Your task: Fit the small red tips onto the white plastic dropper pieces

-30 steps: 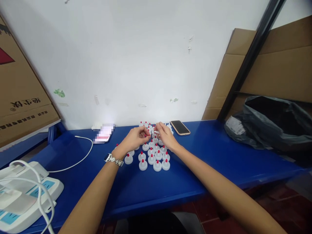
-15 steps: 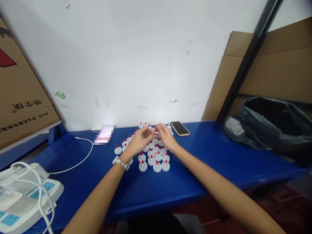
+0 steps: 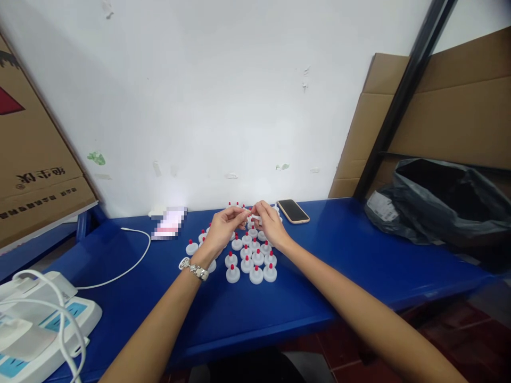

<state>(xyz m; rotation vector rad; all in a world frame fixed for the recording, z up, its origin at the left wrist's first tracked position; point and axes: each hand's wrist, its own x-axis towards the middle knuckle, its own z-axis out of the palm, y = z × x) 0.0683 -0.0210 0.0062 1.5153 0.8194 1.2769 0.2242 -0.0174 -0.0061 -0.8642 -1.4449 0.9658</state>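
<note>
You pinch the white piece (image 3: 256, 217) in your right hand (image 3: 272, 225), just right of your left hand (image 3: 224, 227) — its fingertips drawn narrow, their hold impossible to tell — over the red-tipped caps (image 3: 256, 275) on the desk (image 3: 239, 314).

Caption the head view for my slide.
Left hand and right hand close together above red-tipped white caps on a blue table.

A scuffed white wall (image 3: 223, 96), brightly lit low down, rises behind a blue tabletop (image 3: 339, 234). Plain cardboard (image 3: 359, 133) and a black post (image 3: 407, 85) stand by the tabletop's right end, a printed carton (image 3: 35, 143) at its left; dark red floor tiles (image 3: 343, 348) show below its front edge.
</note>
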